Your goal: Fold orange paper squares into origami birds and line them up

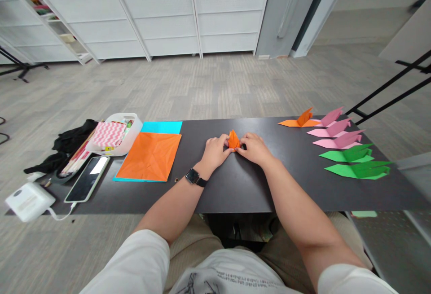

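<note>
A small folded piece of orange origami paper [233, 140] is held upright over the middle of the dark table. My left hand [216, 150] pinches its left side between thumb and fingers. From the other side my right hand [254, 147] grips its lower right edge, fingers curled in. Both thumbs meet close to the base of the folded paper. At the right end of the table stand finished paper birds: an orange one [298, 119], several pink ones [336, 141] and two green ones [357, 170].
Left of my hands lies a stack of orange paper sheets [148, 155] with blue sheets [162, 127] under it. Further left are a white plastic box [134, 133], a phone [88, 179], a white charger [30, 200] and black cloth [74, 136]. The table [235, 190] is narrow.
</note>
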Demonstrator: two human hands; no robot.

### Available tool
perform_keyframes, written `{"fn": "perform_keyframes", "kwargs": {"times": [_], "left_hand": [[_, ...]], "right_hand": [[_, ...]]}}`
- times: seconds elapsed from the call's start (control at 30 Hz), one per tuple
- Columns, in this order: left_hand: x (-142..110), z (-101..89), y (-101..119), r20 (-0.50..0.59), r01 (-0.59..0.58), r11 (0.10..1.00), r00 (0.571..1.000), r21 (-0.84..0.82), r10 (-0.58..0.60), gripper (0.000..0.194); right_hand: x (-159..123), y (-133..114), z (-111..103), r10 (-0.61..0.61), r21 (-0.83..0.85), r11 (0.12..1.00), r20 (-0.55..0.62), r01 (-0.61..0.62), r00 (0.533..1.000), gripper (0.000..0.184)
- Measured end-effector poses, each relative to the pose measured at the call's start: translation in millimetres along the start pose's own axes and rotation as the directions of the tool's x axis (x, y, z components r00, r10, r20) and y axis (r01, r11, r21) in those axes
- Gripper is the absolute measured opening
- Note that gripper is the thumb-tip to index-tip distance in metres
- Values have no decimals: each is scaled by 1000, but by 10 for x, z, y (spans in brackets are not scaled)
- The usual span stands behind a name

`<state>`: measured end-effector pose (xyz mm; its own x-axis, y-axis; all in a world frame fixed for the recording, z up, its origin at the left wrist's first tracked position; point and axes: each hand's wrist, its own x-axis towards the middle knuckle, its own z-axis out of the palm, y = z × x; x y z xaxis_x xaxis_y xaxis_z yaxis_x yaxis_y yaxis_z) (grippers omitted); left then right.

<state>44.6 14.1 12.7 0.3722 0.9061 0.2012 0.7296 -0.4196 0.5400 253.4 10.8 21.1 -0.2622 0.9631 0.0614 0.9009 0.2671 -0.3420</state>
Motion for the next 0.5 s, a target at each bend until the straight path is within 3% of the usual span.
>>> {"fn": "perform_keyframes", "kwargs": {"times": [0.17,0.37,0.5], "left_hand": [[-2,18,-2,-25,22,1000,999,-11,-22,47],[-31,20,-10,4,-28,990,1000,135,27,16],[-30,37,-9,17,-16,989,1000,146,14,14]], "right_hand": [[10,30,61,71,10,997,-52,-71,996,17],[11,46,89,44,9,999,-64,-44,997,14],[10,36,71,52,16,999,-40,-51,998,14]]}}
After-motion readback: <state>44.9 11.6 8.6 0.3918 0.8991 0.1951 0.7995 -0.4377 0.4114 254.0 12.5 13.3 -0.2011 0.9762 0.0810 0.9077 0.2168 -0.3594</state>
